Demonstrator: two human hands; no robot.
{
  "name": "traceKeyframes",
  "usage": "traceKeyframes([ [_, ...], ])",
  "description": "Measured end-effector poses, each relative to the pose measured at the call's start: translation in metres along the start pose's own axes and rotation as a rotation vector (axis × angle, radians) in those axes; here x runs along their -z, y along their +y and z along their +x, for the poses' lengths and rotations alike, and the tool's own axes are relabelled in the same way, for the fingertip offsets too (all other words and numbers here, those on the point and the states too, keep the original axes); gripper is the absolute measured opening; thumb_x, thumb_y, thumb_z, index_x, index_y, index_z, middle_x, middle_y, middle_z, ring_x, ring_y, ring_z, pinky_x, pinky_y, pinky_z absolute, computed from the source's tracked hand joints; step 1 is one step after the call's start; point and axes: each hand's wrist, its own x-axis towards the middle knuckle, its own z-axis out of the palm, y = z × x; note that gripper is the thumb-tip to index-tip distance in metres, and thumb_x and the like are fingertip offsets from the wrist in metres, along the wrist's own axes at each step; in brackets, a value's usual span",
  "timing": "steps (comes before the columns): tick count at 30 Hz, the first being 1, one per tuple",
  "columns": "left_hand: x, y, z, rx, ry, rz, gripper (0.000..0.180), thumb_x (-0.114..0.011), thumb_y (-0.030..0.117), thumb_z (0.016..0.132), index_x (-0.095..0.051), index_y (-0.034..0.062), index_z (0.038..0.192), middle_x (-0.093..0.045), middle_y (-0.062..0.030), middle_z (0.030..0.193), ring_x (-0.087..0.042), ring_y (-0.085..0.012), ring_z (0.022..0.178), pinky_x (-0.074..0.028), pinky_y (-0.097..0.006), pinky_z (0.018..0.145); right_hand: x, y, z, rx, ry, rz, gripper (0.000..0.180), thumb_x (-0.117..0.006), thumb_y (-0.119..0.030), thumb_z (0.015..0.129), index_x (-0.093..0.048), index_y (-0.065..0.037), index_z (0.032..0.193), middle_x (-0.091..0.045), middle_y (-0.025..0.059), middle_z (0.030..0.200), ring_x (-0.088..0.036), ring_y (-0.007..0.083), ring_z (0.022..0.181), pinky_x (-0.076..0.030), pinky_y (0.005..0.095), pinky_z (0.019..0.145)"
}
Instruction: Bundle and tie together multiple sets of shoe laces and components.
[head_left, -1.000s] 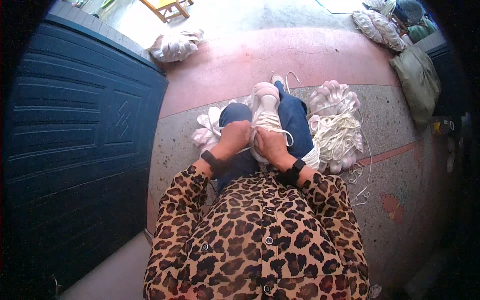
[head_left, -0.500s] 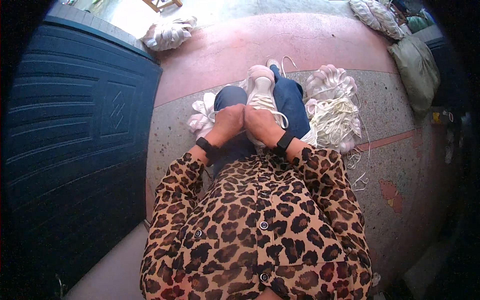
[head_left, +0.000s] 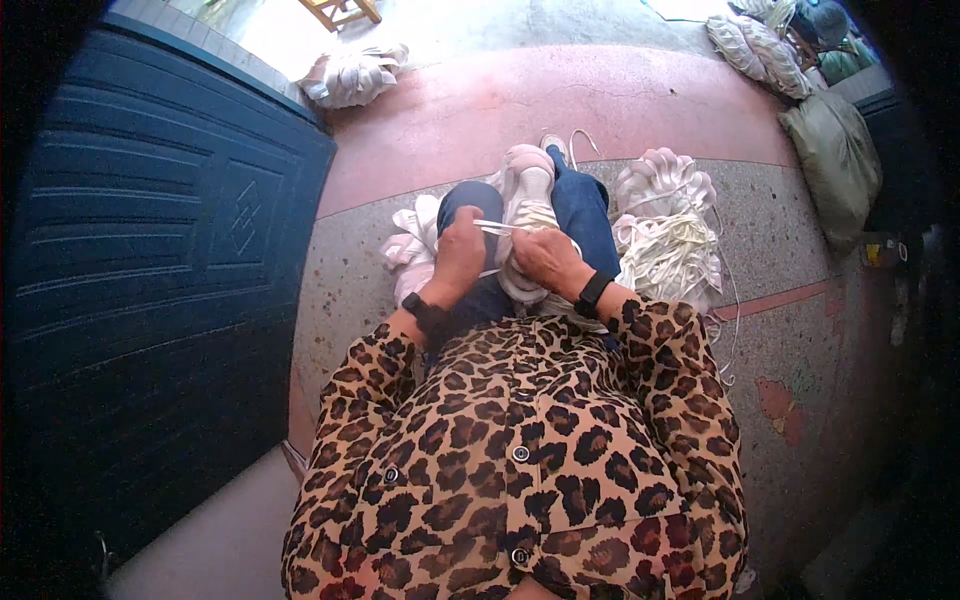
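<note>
A white sneaker (head_left: 530,188) with a pinkish toe rests on my lap between the knees, its toe pointing away from me. Above its left side a white shoelace (head_left: 497,228) is pulled taut between my hands. My left hand (head_left: 460,250) is closed on the lace at the left knee. Over the sneaker's lacing, my right hand (head_left: 547,260) pinches the lace close to the eyelets and covers part of the shoe's opening. Beside my right leg lies a heap of loose white laces (head_left: 668,250). White and pink shoes or uppers (head_left: 408,240) lie by my left leg.
Beyond the laces sits a row of white-pink shoe pieces (head_left: 662,178). A dark blue panelled door (head_left: 160,250) stands at the left. Bundled white pieces (head_left: 355,75) lie by its far end. A full greenish sack (head_left: 832,165) leans at the right, near another white bundle (head_left: 760,55).
My hands were together over the sneaker. Now the left hand has moved left, drawing the lace out straight, while the right stays at the lacing. The view has shifted slightly.
</note>
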Motion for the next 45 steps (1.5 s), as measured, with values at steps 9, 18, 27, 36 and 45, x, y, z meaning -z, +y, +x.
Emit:
traceKeyframes([
  [9, -0.007, 0.001, 0.01, 0.19, 0.061, -0.273, 0.02, -0.048, 0.01, 0.092, -0.06, 0.0007, 0.105, -0.066, -0.0228, 0.086, -0.063, -0.0423, 0.084, -0.049, -0.048, 0.076, 0.051, 0.007, -0.047, 0.091, 0.283, 0.081, 0.009, -0.056, -0.012, 0.088, -0.055, -0.007, 0.08, -0.054, 0.0072, 0.062, -0.055, 0.0222, 0.05, -0.042, 0.0372, 0.042],
  [18, -0.008, -0.012, 0.017, -0.123, -0.158, 0.084, 0.023, -0.064, 0.015, 0.086, -0.068, -0.0017, 0.102, -0.069, -0.0175, 0.092, -0.067, -0.0293, 0.083, -0.052, -0.038, 0.075, 0.27, -0.059, -0.056, -0.061, 0.218, 2.128, 0.024, -0.04, -0.026, 0.1, -0.037, -0.016, 0.079, -0.026, -0.0067, 0.048, -0.021, 0.0084, 0.036, -0.02, 0.0277, 0.034],
  [27, 0.03, 0.104, 0.011, -0.089, -0.736, -0.485, 0.022, -0.064, 0.019, 0.095, -0.07, 0.0, 0.106, -0.069, -0.0079, 0.087, -0.064, -0.0139, 0.08, -0.052, -0.029, 0.073, 0.271, -0.087, 0.015, -0.102, 0.059, 2.224, 0.027, -0.039, -0.029, 0.102, -0.038, -0.014, 0.08, -0.031, -0.0055, 0.053, -0.029, 0.0065, 0.042, -0.027, 0.0237, 0.041],
  [36, 0.116, 0.024, 0.036, 0.465, -0.367, -1.131, 0.013, -0.058, 0.02, 0.1, -0.058, 0.0074, 0.102, -0.058, 0.0008, 0.078, -0.053, -0.0068, 0.056, -0.042, -0.02, 0.046, 0.237, 0.051, -0.101, -0.562, 0.353, 0.859, 0.023, -0.056, -0.02, 0.089, -0.066, 0.001, 0.085, -0.062, 0.0044, 0.083, -0.059, 0.0159, 0.081, -0.047, 0.0302, 0.073],
  [45, 0.127, -0.167, 0.035, 0.713, 0.134, -0.869, 0.025, -0.059, 0.014, 0.096, -0.058, 0.0045, 0.119, -0.06, -0.0033, 0.089, -0.051, -0.0079, 0.059, -0.039, -0.023, 0.043, 0.074, 0.106, -0.125, -0.572, 0.334, 0.367, 0.022, -0.056, -0.017, 0.092, -0.069, -0.003, 0.103, -0.069, 0.0199, 0.091, -0.065, 0.0379, 0.088, -0.05, 0.045, 0.079],
])
